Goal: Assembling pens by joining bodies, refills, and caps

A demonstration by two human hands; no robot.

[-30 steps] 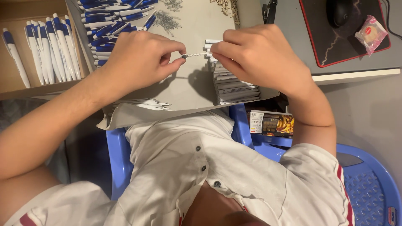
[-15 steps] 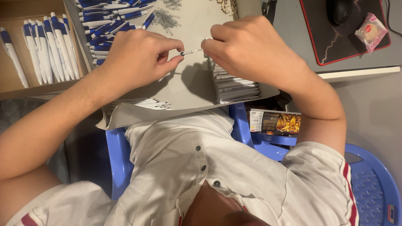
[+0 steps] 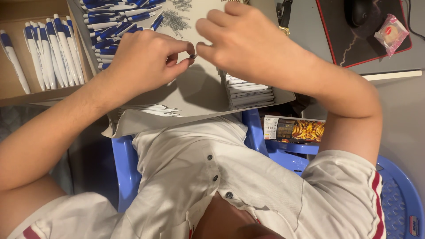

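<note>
The left hand and right hand pinch one small grey metal pen part between fingertips, its axis three-to-nine o'clock.

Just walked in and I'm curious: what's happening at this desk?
A person's left hand and right hand meet over a grey tray, pinching a small pen part between their fingers. Blue-and-white pens and springs lie on the tray; more pens fill a cardboard box on the left.
</note>
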